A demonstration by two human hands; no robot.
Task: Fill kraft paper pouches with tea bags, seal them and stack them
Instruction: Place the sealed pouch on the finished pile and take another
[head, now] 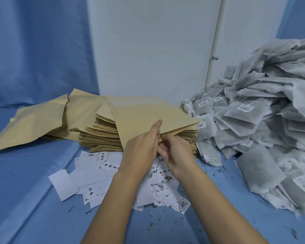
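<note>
My left hand (141, 148) and right hand (178, 155) meet at the near edge of the top pouch (148, 113), which lies tilted on the stack of pouches (102, 136) at twelve o'clock from my wrists. My left forefinger lies straight along the pouch's upper face. The rest of that hand is hidden behind its own back, so I cannot tell whether it pinches. My right fingers are curled in at the edge and seem to nip the lip of the paper, I think to part the mouth. The main risk, as I judge it, is catching two pouches at once, since the edges below sit tight together and look alike. Pulling hard at the lip could also tear or crease it and spoil the seal. If I drag the pouch towards me rather than lift it, the stack may slide onto the paper labels (95, 173) at six o'clock. The tea bags (253, 120) are heaped high at two o'clock and touch the stack's right side, so a nudge there could send some sliding down. Tea crumbs (218, 171) on the blue cloth (33, 191) could get into the seal.
</note>
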